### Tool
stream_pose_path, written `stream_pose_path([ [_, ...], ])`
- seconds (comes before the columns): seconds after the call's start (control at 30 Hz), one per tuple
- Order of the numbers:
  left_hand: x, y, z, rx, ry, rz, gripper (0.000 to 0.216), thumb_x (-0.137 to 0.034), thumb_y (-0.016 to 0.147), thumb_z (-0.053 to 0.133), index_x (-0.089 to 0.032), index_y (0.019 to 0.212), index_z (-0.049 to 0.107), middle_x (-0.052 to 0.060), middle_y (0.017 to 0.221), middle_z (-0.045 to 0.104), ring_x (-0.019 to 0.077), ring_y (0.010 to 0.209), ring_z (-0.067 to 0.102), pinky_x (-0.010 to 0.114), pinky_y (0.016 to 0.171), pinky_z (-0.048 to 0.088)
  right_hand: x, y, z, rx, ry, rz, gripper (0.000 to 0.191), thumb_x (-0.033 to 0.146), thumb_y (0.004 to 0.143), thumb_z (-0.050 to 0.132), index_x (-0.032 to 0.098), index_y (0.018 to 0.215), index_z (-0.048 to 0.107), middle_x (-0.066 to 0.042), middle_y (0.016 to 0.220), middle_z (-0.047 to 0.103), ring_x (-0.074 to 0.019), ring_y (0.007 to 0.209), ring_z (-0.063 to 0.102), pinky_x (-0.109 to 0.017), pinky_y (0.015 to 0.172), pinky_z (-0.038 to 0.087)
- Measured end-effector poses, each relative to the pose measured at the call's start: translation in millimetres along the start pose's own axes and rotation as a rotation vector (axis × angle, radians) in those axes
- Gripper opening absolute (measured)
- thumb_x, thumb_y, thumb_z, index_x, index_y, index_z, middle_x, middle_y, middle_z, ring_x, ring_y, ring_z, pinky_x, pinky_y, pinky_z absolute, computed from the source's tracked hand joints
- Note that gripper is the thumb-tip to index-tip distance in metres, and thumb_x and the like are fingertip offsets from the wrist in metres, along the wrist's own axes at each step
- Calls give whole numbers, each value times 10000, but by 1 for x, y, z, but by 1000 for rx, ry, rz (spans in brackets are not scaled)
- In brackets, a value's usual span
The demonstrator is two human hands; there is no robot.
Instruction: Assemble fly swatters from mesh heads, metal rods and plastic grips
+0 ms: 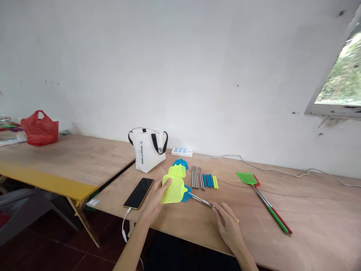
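My left hand (154,198) pinches the left edge of a yellow fly swatter head (173,189), thumb on its mesh. My right hand (227,223) is closed around a silver metal rod (200,199); a bit of yellow shows beyond its fingers. The rod's tip is at the neck of the yellow head, and I cannot tell whether it is inside. A blue swatter head (186,194) lies partly hidden behind them. Farther back are another yellow head (177,171) and more blue mesh (181,163).
Silver rods (194,177), blue grips (208,180) and yellow grips (215,182) lie in rows. Green (246,177) and red (257,181) fly swatters lie right. A phone (138,193) with cable, a white bag (149,150) and a power strip (182,152) are around.
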State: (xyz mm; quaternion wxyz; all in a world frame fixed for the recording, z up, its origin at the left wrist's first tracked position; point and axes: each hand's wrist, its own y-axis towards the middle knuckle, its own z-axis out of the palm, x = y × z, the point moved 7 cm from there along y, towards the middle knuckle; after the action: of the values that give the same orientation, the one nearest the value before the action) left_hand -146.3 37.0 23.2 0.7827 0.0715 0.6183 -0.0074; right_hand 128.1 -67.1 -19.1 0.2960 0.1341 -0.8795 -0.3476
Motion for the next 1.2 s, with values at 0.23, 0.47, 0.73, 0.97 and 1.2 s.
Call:
stream_pose_path([
  [0.23,2,-1,5,52,22,-37,590,-597,761,806,-149,1134,711,119,1063,758,293,983,716,310,769,570,0,-2,1,-8,40,-23,332,285,1059,415,307,1305,637,-49,960,684,-196,861,661,-315,762,547],
  [0.47,0,-4,8,111,88,-28,524,-577,801,778,-156,1102,697,98,1008,747,262,905,710,292,716,556,2,-2,4,21,16,-60,343,241,1051,414,303,1310,629,-43,940,670,-192,841,647,-313,734,539],
  [0.73,1,-11,29,130,82,-16,525,-625,781,765,-169,1033,701,84,988,738,249,892,705,283,715,542,4,-1,2,12,1,-50,337,259,1053,407,298,1287,646,-50,926,674,-202,824,638,-324,716,529],
  [0.97,2,0,1,-55,-13,6,634,-601,720,824,-157,1152,690,110,1024,753,288,972,712,313,773,561,-2,1,-5,-50,97,36,308,300,1051,439,278,1269,655,-57,936,678,-194,857,655,-298,746,546],
  [1.2,0,-4,10,-32,-10,-16,631,-610,707,826,-160,1135,715,123,1067,755,301,1005,710,329,805,569,3,1,-1,-23,64,-14,318,301,1056,415,286,1252,664,-50,933,690,-188,841,669,-290,741,551],
])
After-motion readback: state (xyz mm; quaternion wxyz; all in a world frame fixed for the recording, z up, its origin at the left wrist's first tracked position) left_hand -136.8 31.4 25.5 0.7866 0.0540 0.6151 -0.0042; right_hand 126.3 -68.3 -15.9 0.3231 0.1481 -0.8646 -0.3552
